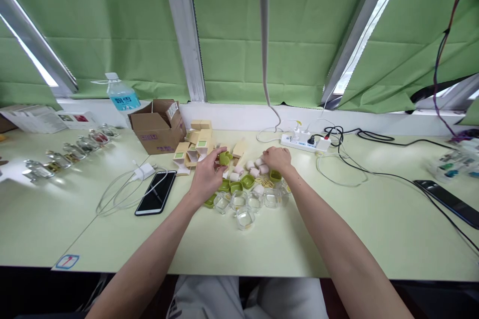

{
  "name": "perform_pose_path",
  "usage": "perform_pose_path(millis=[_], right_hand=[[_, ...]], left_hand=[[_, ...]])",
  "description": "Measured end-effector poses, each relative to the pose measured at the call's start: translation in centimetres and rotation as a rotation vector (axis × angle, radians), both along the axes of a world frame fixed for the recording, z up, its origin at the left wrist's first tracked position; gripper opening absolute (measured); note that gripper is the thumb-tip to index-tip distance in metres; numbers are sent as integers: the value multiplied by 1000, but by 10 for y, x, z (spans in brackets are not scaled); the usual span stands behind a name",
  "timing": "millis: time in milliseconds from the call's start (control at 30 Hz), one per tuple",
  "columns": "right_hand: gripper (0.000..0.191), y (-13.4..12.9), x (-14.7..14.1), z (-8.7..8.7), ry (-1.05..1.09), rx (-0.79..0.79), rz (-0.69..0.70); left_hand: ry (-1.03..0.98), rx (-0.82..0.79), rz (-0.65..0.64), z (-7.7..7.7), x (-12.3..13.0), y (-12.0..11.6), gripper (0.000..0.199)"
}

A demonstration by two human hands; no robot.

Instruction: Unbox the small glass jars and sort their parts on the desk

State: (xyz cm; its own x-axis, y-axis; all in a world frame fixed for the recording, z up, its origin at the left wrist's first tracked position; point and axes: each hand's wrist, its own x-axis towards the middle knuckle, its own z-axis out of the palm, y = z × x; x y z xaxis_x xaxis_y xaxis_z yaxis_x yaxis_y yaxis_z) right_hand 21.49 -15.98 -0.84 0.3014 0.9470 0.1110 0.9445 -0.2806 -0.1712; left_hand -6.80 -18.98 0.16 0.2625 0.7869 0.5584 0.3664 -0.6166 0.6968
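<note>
My left hand (pixel 205 175) is closed around a small green square cup (pixel 225 158), raised above the pile. My right hand (pixel 276 159) reaches down at the far right of the white-pink rounded pieces (pixel 249 165), its fingers bent together; what they pinch, if anything, is hidden. Between the hands lie more green cups (pixel 236 187), and a few pale yellow loops (pixel 266 183) rest beside them. Nearer to me sit several clear plastic cases (pixel 245 218). Small cream cardboard boxes (pixel 204 142) are heaped behind my left hand.
A brown carton (pixel 159 129) and a water bottle (pixel 123 94) stand at the back left. A phone (pixel 156 193) and a white charger (pixel 143 171) with looped cable lie left. Glass bottles (pixel 71 152) line the far left. At back right is a power strip (pixel 305 143) with trailing cords.
</note>
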Motion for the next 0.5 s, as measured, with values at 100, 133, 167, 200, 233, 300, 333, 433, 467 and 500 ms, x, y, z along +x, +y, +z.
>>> perform_pose_path(millis=[100, 133, 167, 200, 233, 300, 333, 433, 467, 500], right_hand=[[38, -7, 10, 5, 21, 12, 16], [36, -10, 13, 8, 27, 23, 26], [34, -14, 17, 11, 32, 38, 38], [34, -19, 20, 14, 34, 59, 49], [34, -25, 23, 17, 34, 86, 60], [36, -41, 26, 21, 28, 158, 80], [37, -51, 27, 22, 24, 197, 92], [36, -82, 27, 17, 19, 302, 140], [34, -92, 27, 14, 21, 344, 168], [31, -102, 27, 10, 33, 438, 216]], left_hand=[[-50, -63, -35, 0, -1, 3, 47], [-82, -94, -53, 0, -1, 4, 46], [-120, -122, -74, 0, -1, 5, 45], [-158, -144, -97, 1, -2, 6, 45], [-192, -161, -120, 1, -3, 8, 45], [-240, -190, -166, 3, -5, 11, 46], [-249, -209, -187, 5, -6, 12, 48], [-216, -268, -221, 10, -13, 14, 51], [-180, -273, -217, 12, -15, 15, 51], [-133, -266, -206, 14, -18, 15, 50]])
